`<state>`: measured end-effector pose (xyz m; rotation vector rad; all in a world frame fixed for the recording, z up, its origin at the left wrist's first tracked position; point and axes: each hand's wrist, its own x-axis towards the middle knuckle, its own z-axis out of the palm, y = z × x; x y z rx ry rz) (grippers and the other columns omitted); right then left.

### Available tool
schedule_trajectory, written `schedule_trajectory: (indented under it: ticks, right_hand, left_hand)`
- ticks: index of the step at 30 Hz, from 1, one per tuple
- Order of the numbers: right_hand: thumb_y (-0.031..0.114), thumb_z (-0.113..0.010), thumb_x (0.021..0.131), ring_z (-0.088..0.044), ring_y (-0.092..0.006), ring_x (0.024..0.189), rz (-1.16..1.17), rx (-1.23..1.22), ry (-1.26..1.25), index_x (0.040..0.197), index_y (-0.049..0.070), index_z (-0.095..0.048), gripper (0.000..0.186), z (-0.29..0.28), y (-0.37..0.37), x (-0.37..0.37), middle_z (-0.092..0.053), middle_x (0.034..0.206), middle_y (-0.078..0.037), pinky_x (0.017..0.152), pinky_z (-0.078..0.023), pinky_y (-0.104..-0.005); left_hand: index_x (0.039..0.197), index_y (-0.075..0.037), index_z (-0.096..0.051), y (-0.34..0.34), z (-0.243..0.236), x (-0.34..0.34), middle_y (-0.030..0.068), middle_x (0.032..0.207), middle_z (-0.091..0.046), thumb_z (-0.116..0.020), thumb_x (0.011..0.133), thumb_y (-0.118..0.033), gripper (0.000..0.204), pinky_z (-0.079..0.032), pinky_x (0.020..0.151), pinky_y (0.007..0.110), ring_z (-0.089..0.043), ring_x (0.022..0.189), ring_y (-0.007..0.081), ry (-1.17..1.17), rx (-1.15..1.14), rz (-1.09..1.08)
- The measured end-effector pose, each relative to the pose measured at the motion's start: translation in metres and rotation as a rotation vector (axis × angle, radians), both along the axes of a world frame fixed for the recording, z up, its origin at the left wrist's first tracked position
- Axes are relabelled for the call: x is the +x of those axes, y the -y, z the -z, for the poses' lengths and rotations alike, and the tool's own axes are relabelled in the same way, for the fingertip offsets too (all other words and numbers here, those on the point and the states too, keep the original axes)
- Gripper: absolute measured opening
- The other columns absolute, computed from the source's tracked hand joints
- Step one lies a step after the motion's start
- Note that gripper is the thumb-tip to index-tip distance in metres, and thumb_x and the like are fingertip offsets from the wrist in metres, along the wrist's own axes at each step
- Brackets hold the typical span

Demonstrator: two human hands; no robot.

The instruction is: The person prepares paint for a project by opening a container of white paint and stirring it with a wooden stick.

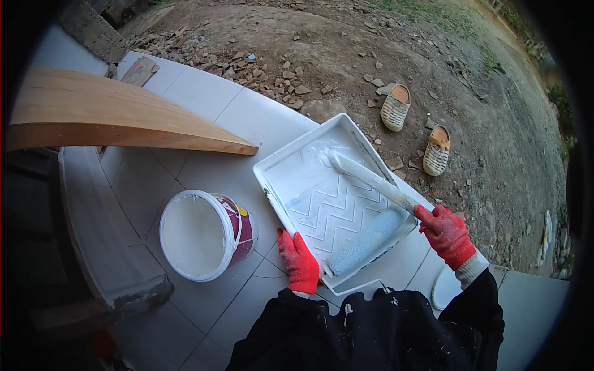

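My left hand point(298, 263), in a red glove, grips the left rim of a white paint tray point(268, 185) with a zigzag-ribbed floor. My right hand point(447, 232), also gloved in red, is closed on a paint-smeared pale stick point(365, 176), whose far end rests in white paint in the tray. A light blue roller point(365, 241) lies across the tray's lower right part, its wire handle below the tray. To the left stands an open bucket of white paint point(192, 232) with a purple label.
A wooden board point(136, 123) reaches in from the upper left over the white tiles point(216, 309). A white lid point(444, 287) lies right of the tray, partly hidden. Beyond the tiled edge are dirt, rubble point(284, 80) and two clogs point(394, 114).
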<state>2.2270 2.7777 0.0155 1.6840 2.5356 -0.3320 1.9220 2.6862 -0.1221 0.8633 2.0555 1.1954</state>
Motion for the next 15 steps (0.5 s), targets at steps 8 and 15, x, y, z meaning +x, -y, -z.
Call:
schedule_trajectory:
  ticks: [8, 15]
  right_hand:
    - [0.022, -0.064, 0.086, -0.061, -0.0319, 0.071, 0.081, -0.066, -0.024, 0.127, 0.026, -0.056, 0.041, 0.0, 0.005, 0.006, -0.057, 0.083, -0.009, 0.06, -0.048, -0.0424]
    - [0.024, -0.064, 0.086, -0.061, -0.0327, 0.07, 0.092, -0.118, -0.008, 0.127, 0.026, -0.053, 0.042, -0.016, 0.014, 0.019, -0.056, 0.081, -0.011, 0.058, -0.048, -0.0424]
  left_hand:
    - [0.134, 0.009, -0.04, 0.002, -0.001, 0.006, 0.0331, 0.143, -0.032, -0.041, 0.101, -0.021, 0.045, -0.025, 0.112, 0.048, -0.03, 0.135, 0.0457, 0.003, 0.003, -0.001]
    - [0.134, 0.01, -0.039, 0.004, -0.009, 0.01, 0.0327, 0.143, -0.032, -0.04, 0.101, -0.021, 0.045, -0.025, 0.112, 0.048, -0.029, 0.135, 0.0456, -0.044, -0.016, 0.019]
